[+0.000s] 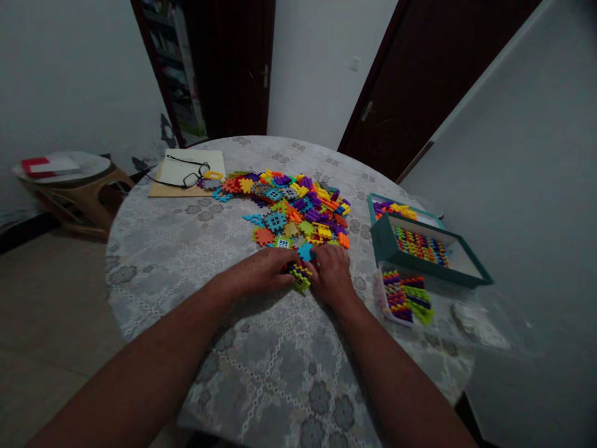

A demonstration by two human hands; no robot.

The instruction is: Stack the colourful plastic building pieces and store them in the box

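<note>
My left hand (270, 270) is closed on the left side of a small stack of interlocking plastic building pieces (300, 280), lime green on the near face with red and yellow edges. From the other side my right hand (333, 274) grips the same stack, its fingers curled. Just beyond the fingers lies a blue toothed piece (305, 251). A heap of colourful building pieces (308, 214) spreads over the table in front of both hands, with an orange-red toothed piece (263, 236) at its near left. The fingers partly hide the stack.
At the right stand a green box (420, 258) with rows of stacked pieces, its lid (436, 219) with loose pieces, and a clear plastic tub (382, 302). Black glasses (190, 180) rest on a pad (175, 167) at the far left. A patterned cloth (280, 367) covers the round table.
</note>
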